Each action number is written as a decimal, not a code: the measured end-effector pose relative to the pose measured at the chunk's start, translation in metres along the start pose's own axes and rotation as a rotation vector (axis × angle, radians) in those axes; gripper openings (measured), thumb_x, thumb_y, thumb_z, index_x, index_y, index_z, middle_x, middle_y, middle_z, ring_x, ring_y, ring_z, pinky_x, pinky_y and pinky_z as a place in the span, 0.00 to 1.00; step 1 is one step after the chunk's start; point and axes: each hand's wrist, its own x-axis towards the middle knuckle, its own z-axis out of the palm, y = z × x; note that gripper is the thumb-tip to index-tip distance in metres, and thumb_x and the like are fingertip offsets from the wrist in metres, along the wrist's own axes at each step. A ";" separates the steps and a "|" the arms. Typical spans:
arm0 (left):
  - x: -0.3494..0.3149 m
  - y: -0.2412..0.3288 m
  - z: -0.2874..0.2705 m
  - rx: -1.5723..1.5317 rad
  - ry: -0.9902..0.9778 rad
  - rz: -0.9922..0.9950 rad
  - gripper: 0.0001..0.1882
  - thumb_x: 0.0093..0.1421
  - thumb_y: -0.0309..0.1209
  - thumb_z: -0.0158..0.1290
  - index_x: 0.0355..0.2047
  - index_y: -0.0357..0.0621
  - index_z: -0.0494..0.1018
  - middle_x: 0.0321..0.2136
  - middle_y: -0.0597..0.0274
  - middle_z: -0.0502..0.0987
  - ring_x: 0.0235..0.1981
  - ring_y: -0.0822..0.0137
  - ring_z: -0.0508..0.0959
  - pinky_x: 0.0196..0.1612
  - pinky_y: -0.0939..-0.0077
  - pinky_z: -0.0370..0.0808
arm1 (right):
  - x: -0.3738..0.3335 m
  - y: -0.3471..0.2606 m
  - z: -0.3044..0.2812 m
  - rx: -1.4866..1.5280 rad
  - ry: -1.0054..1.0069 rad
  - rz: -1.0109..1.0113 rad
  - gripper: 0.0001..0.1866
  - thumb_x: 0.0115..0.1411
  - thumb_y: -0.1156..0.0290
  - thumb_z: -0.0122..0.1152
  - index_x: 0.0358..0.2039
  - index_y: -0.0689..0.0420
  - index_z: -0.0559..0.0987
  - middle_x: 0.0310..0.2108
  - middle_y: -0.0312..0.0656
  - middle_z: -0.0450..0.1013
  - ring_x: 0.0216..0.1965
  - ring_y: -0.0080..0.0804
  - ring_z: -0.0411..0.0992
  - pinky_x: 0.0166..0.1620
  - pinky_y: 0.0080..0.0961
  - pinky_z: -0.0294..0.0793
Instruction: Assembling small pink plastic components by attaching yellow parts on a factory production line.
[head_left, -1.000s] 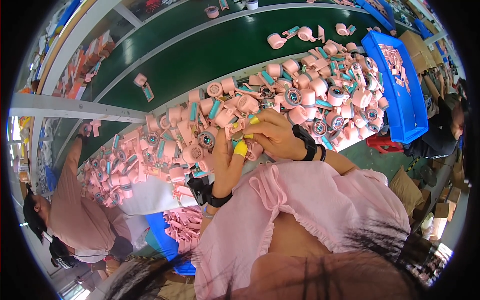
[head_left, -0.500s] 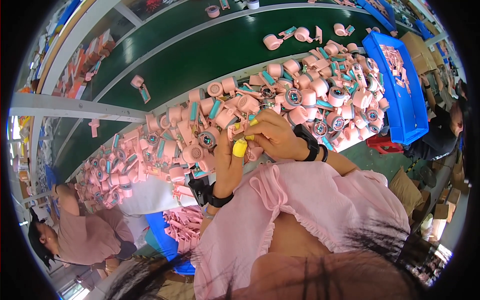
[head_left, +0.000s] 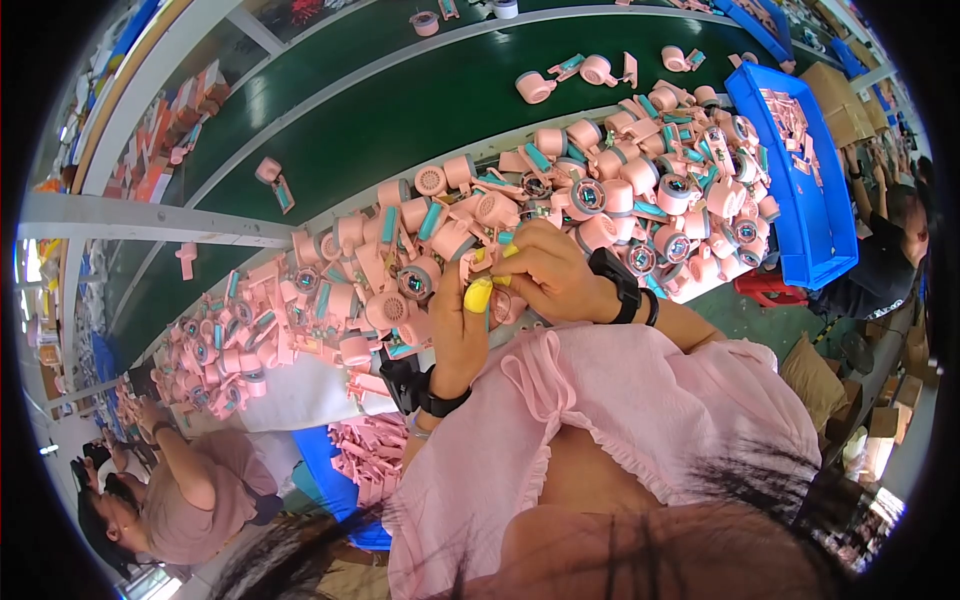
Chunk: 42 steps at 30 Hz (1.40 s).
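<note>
A pink part (head_left: 478, 266) is held in the grip of the left hand (head_left: 460, 335) and right hand (head_left: 565, 285), at the near side of the fan heap (head_left: 386, 310) — seemingly unfinished; within the heap, many fans are left open, insides exposed.

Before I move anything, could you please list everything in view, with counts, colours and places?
round-headed parts: dozens, pink with grey and turquoise, heaped centrally
worktable: one, white, under the heap
belt: one, green, beyond the heap
large tray: one, blue, right
container: one, blue, lower left
pink sticks: many, pink, inside it
cardboard boxes: several, brown, far right
co-workers: at least two, muted clothing, left and right
garment: one, pink, lower centre
left hand: one, yellow finger cover, holding a small pink part
right hand: one, yellow-tipped, alongside, grip unclear
</note>
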 end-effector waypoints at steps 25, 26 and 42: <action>0.134 -0.018 -0.041 -0.065 -0.033 -0.220 0.12 0.67 0.35 0.44 0.43 0.41 0.72 0.22 0.68 0.72 0.19 0.77 0.71 0.20 0.85 0.67 | 0.046 0.120 -0.039 -0.140 -0.428 0.366 0.09 0.52 0.72 0.60 0.35 0.55 0.78 0.30 0.42 0.74 0.32 0.44 0.74 0.34 0.35 0.73; 0.153 -0.019 -0.050 -0.218 -0.026 -0.348 0.14 0.67 0.37 0.44 0.42 0.41 0.72 0.21 0.67 0.72 0.18 0.76 0.71 0.19 0.83 0.68 | 0.046 0.153 -0.041 -0.241 -0.409 0.361 0.10 0.51 0.73 0.60 0.35 0.55 0.78 0.30 0.42 0.74 0.32 0.44 0.74 0.34 0.36 0.74; 0.261 -0.146 -0.114 0.341 0.186 -0.054 0.22 0.55 0.26 0.54 0.51 0.34 0.68 0.49 0.53 0.71 0.52 0.58 0.70 0.58 0.68 0.63 | 0.061 0.397 -0.061 -0.882 -0.697 0.272 0.08 0.50 0.61 0.61 0.28 0.49 0.82 0.33 0.39 0.73 0.39 0.40 0.74 0.38 0.35 0.73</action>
